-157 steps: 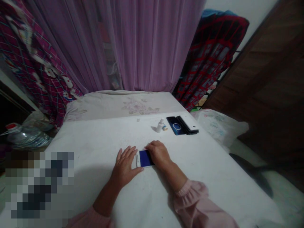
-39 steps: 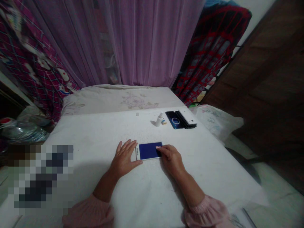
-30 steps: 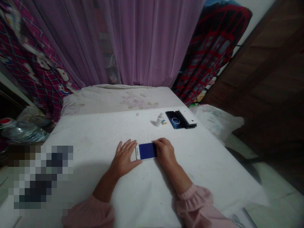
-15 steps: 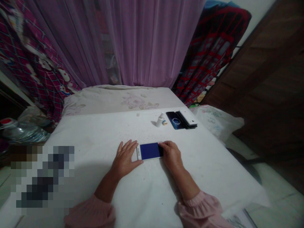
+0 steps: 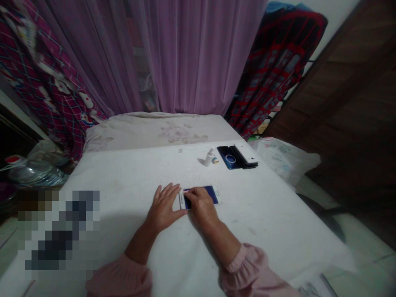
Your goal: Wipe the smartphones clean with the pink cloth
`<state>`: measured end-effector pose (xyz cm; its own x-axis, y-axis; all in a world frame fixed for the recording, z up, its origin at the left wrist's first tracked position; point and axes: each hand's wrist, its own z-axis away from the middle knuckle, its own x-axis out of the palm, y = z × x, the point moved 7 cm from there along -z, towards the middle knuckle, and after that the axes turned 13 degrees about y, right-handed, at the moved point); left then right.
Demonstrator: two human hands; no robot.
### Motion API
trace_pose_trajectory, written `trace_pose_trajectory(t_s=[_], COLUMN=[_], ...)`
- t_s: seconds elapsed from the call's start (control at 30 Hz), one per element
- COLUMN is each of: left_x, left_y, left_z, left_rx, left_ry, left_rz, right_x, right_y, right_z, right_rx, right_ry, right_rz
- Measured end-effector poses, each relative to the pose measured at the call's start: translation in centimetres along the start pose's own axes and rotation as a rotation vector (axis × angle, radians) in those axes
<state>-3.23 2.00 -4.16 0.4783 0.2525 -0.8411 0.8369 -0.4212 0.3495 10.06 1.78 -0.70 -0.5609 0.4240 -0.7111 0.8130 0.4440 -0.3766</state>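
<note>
On the white sheet (image 5: 117,214), two hands close on a phone

On the white sheet, a white-framed smartphone (image 5: 201,192) lies flat, screen up, its blue display showing. The left hand (image 5: 162,208) sits open, fingers spread, just against the phone's left end, as if bracing it against sliding. The right hand (image 5: 201,205), half curled, rests across the screen; whether its fingertips (image 5: 188,193) pinch anything, one cannot tell. Farther off, a small dropper bottle (image 5: 209,158) and stacked phones (image 5: 236,157) sit well apart, clear of the hands' work.

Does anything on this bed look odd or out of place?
A small white scrap lies alone on the sheet, apart from the bottle. The white phone also sits off-center on a dark phone, not squared up with it.
</note>
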Motion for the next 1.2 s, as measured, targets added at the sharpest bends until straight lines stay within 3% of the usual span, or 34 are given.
trace_pose_trajectory(t_s=[0.17,0.27,0.33,0.53,0.6,0.7,0.83,0.93,1.03,1.2], left_x=[0.0,0.0,0.0,0.0,0.0,0.0,0.0,0.0,0.0,0.0], left_y=[0.0,0.0,0.1,0.1,0.1,0.1,0.0,0.0,0.0,0.0], left_z=[0.0,0.1,0.0,0.0,0.0,0.0,0.0,0.0,0.0,-0.1], left_rx=[-0.005,-0.004,0.002,-0.006,-0.005,-0.003,-0.007,-0.012,-0.016,-0.016], left_ry=[0.015,0.026,0.03,0.009,0.006,0.004,0.009,0.015,0.009,0.01], left_rz=[0.002,0.005,0.005,-0.013,-0.014,-0.007,0.006,0.011,0.013,0.02], right_x=[-3.4,-3.9,-3.2,0.3,0.4,-0.9,-3.7,-3.7,-2.0,0.6], right_y=[6.5,8.2,7.4,-0.2,-1.3,0.5,5.9,7.6,6.2,1.0], right_z=[0.9,0.9,0.5,-0.3,0.1,1.0,1.6,1.3,0.4,-0.4], right_rx=[0.106,0.132,0.122,-0.04,-0.071,-0.064,0.049,0.118,0.127,-0.002], right_ry=[0.139,0.169,0.168,0.072,0.052,0.072,0.189,0.188,0.159,0.066], right_rz=[0.115,0.179,0.191,0.071,0.037,0.024,0.1,0.128,0.083,-0.025])
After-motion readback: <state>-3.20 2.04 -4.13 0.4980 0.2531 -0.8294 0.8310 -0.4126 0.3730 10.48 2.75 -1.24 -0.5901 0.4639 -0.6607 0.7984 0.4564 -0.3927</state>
